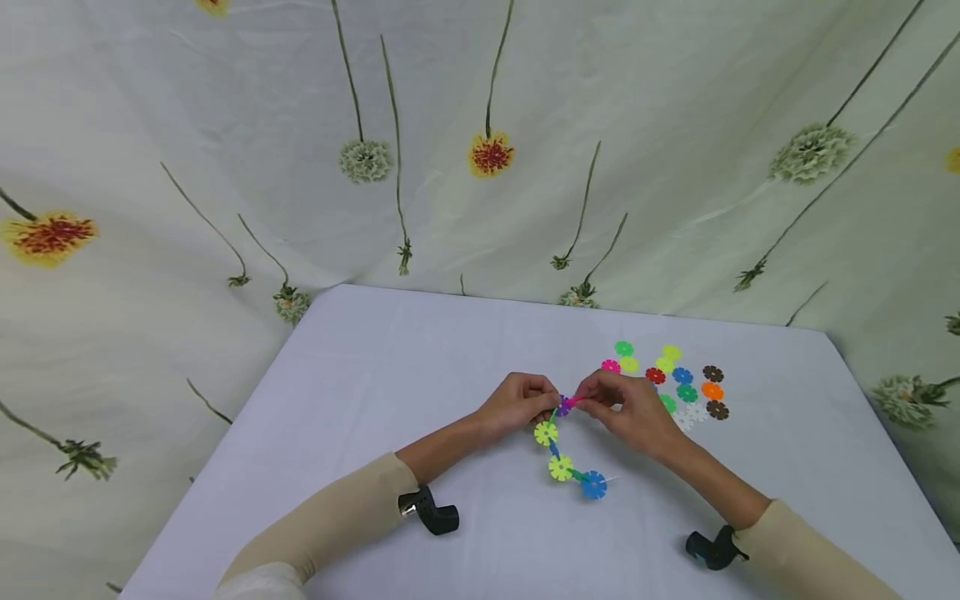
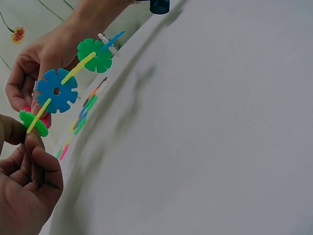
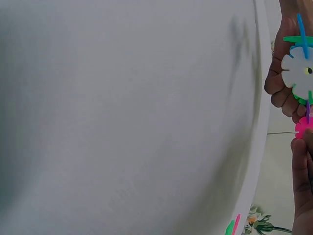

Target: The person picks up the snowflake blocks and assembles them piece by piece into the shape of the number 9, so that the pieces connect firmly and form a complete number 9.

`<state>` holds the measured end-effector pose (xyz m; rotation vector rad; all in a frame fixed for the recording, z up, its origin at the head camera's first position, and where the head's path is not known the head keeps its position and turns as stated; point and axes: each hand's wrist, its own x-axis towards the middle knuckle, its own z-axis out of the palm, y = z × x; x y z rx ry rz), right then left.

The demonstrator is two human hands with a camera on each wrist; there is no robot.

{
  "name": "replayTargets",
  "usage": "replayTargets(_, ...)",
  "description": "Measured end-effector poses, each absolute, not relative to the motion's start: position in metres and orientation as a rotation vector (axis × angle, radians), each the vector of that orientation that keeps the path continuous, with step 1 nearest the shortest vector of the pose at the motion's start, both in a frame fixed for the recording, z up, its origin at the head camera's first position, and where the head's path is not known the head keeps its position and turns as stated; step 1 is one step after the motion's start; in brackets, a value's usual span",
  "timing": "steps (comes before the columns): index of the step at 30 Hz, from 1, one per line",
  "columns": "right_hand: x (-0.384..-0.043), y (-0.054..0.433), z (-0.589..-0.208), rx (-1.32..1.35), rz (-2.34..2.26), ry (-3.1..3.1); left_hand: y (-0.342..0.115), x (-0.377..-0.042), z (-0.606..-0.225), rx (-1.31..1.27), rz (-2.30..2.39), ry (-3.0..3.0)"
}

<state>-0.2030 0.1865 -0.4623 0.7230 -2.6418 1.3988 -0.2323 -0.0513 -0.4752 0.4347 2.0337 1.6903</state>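
Note:
A chain of notched plastic flower discs hangs between the two hands, with a yellow-green disc (image 1: 560,467) and a blue disc (image 1: 594,484) toward its lower end. My left hand (image 1: 517,402) pinches the upper part, at a green disc (image 2: 33,123) in the left wrist view. The purple disc (image 1: 563,406) lies between both sets of fingertips. My right hand (image 1: 633,410) holds a pink disc (image 3: 304,128) between thumb and fingers, its edge at the purple one. A white disc (image 3: 296,73) of the chain faces the right wrist camera.
Loose discs lie spread beyond my right hand, among them an orange disc (image 1: 712,390), a brown disc (image 1: 712,373) and a red disc (image 1: 656,376). They rest on a white-covered table (image 1: 360,358). A flower-patterned cloth (image 1: 435,200) hangs behind the table's back edge.

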Motion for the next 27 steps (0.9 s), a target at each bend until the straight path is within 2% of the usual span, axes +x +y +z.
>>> replayTargets(14,-0.213,0.204,-0.466,0.619,1.383,-2.703,-0.055,-0.237,-0.482,0.394,1.707,2.040)
replayTargets(22,-0.227,0.234,-0.477,0.421,1.120,-2.925,-0.060,-0.238,-0.486,0.382,1.705,2.027)
replayTargets(27,-0.231,0.245,-0.473,0.389,0.882,-3.027,-0.062,-0.238,-0.486,0.382,1.710,2.015)
